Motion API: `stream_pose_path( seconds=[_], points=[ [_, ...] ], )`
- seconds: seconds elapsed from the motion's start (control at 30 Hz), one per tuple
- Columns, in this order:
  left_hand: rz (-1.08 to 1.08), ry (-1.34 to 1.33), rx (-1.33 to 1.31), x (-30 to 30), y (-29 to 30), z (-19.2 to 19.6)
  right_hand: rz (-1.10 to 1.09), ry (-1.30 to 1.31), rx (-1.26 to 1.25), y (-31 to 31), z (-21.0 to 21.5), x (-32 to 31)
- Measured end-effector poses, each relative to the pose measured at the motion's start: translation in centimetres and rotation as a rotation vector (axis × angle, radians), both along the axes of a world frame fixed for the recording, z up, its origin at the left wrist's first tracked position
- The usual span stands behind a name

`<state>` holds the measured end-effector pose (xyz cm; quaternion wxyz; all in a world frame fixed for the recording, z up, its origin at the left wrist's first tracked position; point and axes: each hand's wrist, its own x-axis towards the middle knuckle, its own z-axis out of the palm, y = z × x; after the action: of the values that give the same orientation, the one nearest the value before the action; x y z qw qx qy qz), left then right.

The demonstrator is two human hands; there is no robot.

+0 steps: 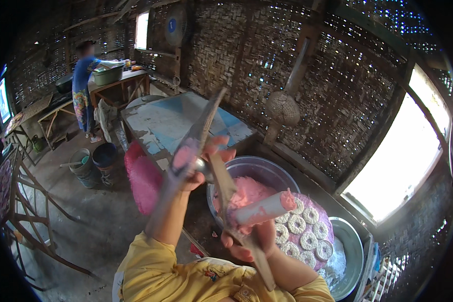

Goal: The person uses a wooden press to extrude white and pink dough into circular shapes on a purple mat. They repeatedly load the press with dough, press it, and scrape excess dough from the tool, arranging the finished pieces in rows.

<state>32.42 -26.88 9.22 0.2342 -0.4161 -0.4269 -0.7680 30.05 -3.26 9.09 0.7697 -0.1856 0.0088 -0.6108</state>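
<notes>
My left hand is raised in front of me, closed around a long wooden bar that is smeared by motion and bears a lump of pink dough. A silvery rounded part shows beside its fingers. My right hand grips a second wooden piece from below. Fixed across that piece is a white tube, with pink dough bulging from its end and smeared at its base. Just beyond stands a grey basin holding more pink dough.
Several white rings lie on a round pinkish tray at right, over a green basin. A worn blue-white table stands ahead, with a pink sack beside it. Buckets and another person are at far left.
</notes>
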Motion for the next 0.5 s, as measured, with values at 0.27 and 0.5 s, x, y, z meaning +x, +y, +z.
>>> stream_pose_path(
  seconds=[0.27, 0.5],
  points=[
    [0.352, -0.316, -0.697, 1.0, 4.9, -2.0, -1.007, 0.733, 0.003, 7.7, 2.4, -3.5],
    [0.78, -0.214, -1.412, -1.3, 9.8, -0.2, -1.436, 2.061, 0.04, 11.3, 4.1, -1.7]
  ],
)
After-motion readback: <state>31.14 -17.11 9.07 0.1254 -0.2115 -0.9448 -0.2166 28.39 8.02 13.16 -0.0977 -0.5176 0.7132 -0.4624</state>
